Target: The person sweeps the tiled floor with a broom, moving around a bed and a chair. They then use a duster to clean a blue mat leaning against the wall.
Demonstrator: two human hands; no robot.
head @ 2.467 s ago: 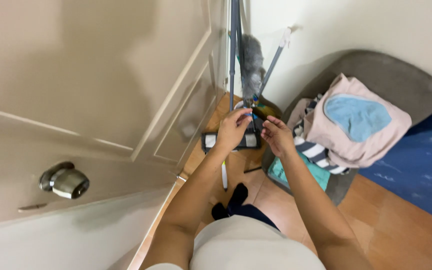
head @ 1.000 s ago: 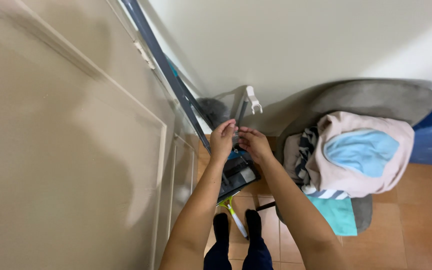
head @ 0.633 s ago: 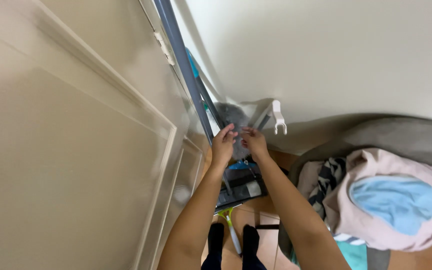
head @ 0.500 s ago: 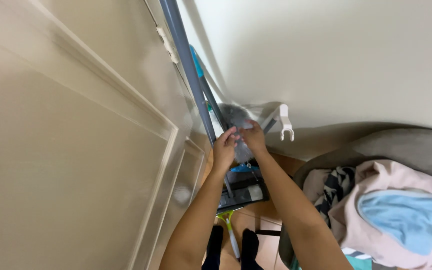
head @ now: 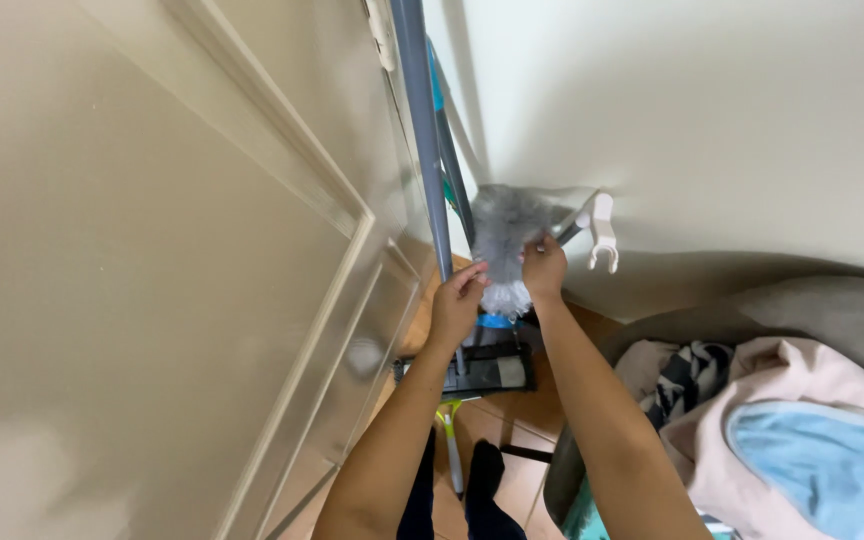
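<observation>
Arms stretched out ahead of me in the head view, both forearms running up from the bottom edge toward the corner where the door meets the wall. My left hand (head: 457,303) sits just under the grey fluffy duster head (head: 505,243), fingers drawn together in a pinch on its lower fringe, right beside the grey pole (head: 422,140). My right hand (head: 544,270) is a little higher, fingers curled and clamped on the duster's right side. The duster hangs in the corner between my two hands, against the wall, above the flat mop head (head: 472,372) on the floor.

Compared with half a second ago, my hands keep the same grip on the duster, but my view has tipped further up, so the pole now reaches the top edge and the white wall hook (head: 602,232) has come nearer the middle. The pile of laundry has slid down to the lower right.

Floor under me is orange-brown wood (head: 512,415). A cream panelled door (head: 152,250) fills the left side, and a plain pale wall (head: 712,110) fills the upper right. A grey cushion (head: 802,300) holds pink and blue cloth (head: 812,460) beside a striped piece. My dark socks (head: 487,490) show between my arms.
</observation>
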